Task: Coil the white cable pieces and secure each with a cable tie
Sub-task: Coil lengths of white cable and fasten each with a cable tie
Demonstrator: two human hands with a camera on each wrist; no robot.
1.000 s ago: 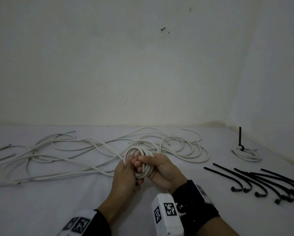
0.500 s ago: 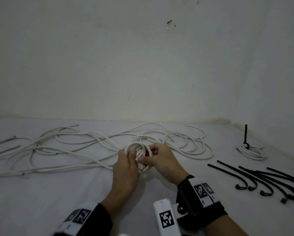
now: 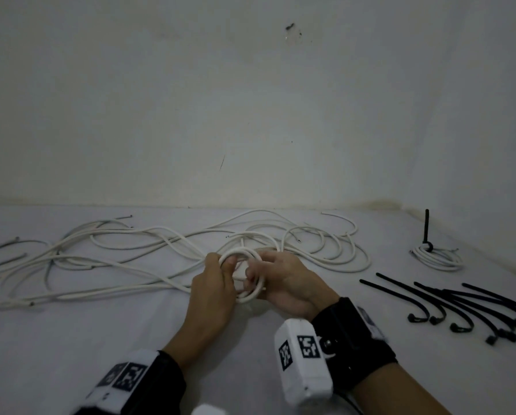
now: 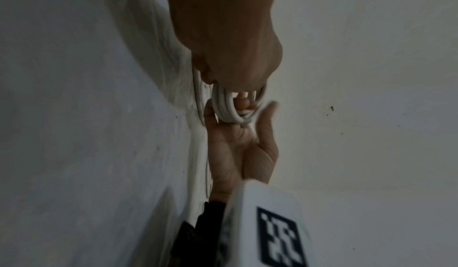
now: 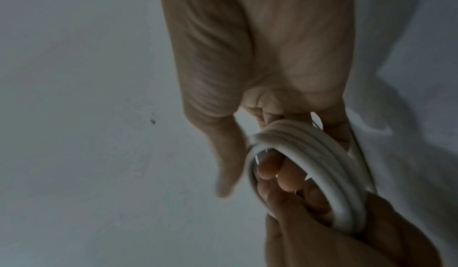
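Note:
A small white cable coil [image 3: 248, 290] hangs between both hands just above the table. My left hand [image 3: 227, 266] grips its left side, with fingers hooked through the ring. My right hand [image 3: 255, 272] holds the right side, fingers curled round the strands. The left wrist view shows the coil [image 4: 229, 107] between the left hand [image 4: 223, 75] and the right hand [image 4: 238, 126]. From the right wrist, the coil [image 5: 322, 157] runs from the right hand [image 5: 277, 122] down into the left hand [image 5: 310, 202]. Several loose white cables [image 3: 116, 259] lie tangled behind.
A finished coil [image 3: 437, 257] with a black tie standing upright lies at the far right. Several black cable ties [image 3: 460, 307] lie in a row at the right front. The white table [image 3: 71, 339] meets walls at the back and right.
Both hands have kept hold of the coil. The right hand has turned from curled over the coil to palm-up beside it, and the ring now lies flatter between the hands.

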